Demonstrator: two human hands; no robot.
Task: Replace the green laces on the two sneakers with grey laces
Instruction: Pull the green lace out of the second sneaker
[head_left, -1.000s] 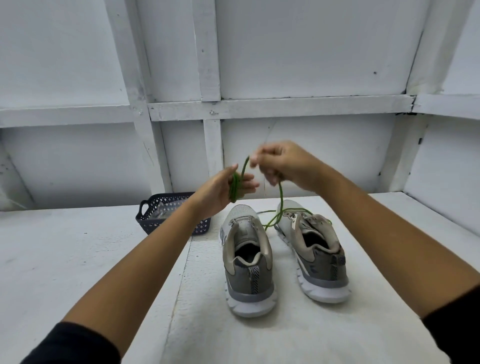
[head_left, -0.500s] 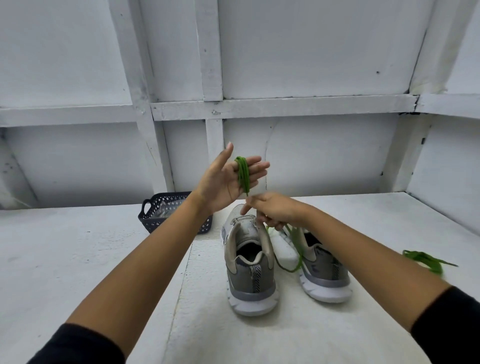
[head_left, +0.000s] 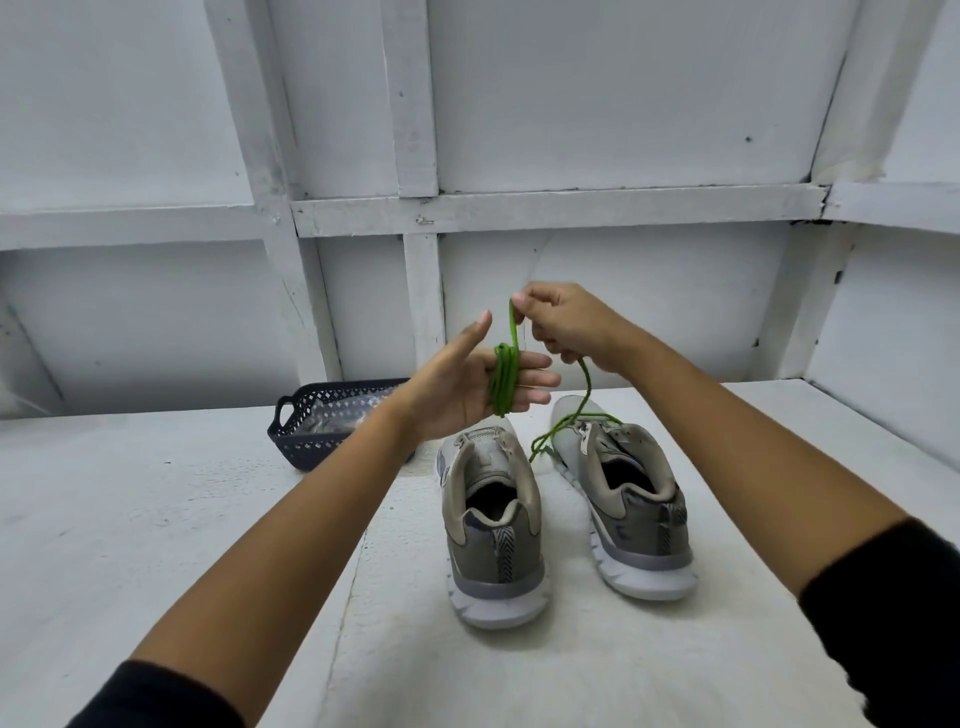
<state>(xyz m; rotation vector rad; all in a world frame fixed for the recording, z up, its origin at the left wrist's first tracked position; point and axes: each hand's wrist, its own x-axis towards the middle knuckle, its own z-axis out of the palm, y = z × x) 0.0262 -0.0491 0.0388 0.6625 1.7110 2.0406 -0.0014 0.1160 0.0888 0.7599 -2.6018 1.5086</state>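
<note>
Right hand (head_left: 571, 327), at 2 o'clock of the flat-fingered left hand (head_left: 457, 384), pinches the green lace (head_left: 505, 382); slack could slide its loops off those straight fingers.

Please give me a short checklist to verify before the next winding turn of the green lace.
1. The green lace is coiled round the straight fingers of the left hand: ok.
2. The right hand pinches the lace above the coil: ok.
3. Loose tail is free of the right sneaker: cannot tell; it lies across the toe.
4. The left sneaker is unlaced: ok.
5. Grey laces wait in the basket: cannot tell.
</note>
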